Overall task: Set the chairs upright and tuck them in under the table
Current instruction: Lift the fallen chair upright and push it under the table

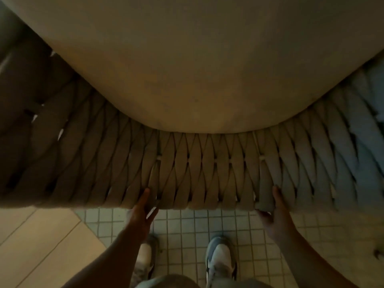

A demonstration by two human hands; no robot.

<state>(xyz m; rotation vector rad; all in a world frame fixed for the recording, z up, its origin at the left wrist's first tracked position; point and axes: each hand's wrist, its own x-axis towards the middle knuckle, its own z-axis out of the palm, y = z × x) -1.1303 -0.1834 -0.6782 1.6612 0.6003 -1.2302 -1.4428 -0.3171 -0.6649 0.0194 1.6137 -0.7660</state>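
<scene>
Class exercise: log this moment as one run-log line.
hands: left and right gripping woven chair back | chair: upright | seat cushion: visible | table: not seen | floor: tiled

Left hand (143, 206) and right hand (274, 213) each grip, arms outstretched.

Only one view is given, taken from a camera worn on the head and aimed steeply down and forward. The woven chair back (207, 169) is seen from very close and fills the frame's width. The cushion (197, 65) is seen above it. The tiled floor (187, 225) and both shoes (220, 260) are caught at the bottom edge.
</scene>
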